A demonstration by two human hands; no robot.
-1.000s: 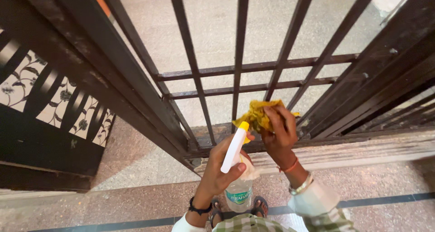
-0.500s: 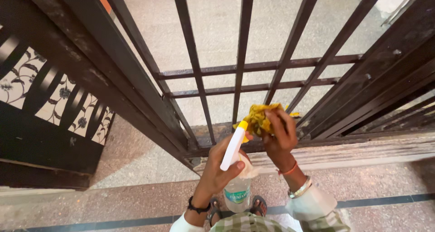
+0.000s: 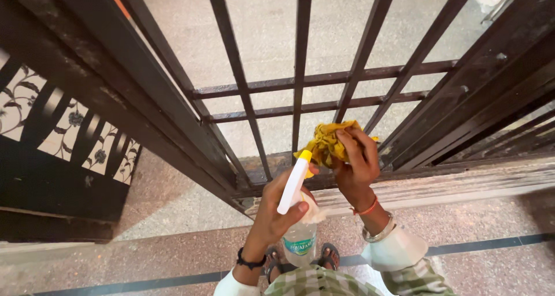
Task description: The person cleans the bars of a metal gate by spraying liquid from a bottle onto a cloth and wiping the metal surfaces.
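Far left: dark panel with floral cutouts (image 3: 63,140), not in play. Next, the gate post (image 3: 144,93), then the bars (image 3: 300,65) with two cross rails above the bottom rail (image 3: 272,171).

Your left hand (image 3: 277,212) is wrapped tight round the spray bottle (image 3: 295,215), index finger on the white trigger, yellow nozzle (image 3: 305,156) tilted up and almost touching the cloth. The clear bottle body hangs below the fist, over your sandals (image 3: 329,254).

Your right hand (image 3: 358,163) has its fingers closed on a bunched yellow cloth (image 3: 326,143), held just in front of the lower bars, above the bottom rail.

My read: you're wetting the cloth. Keep the nozzle on the cloth, not through the gaps. Short pulls, turn the bunch so a dry face takes each one. Hold the bottle nearer upright so it draws. Damp, not dripping: the stone sill (image 3: 451,189) below would catch runoff.
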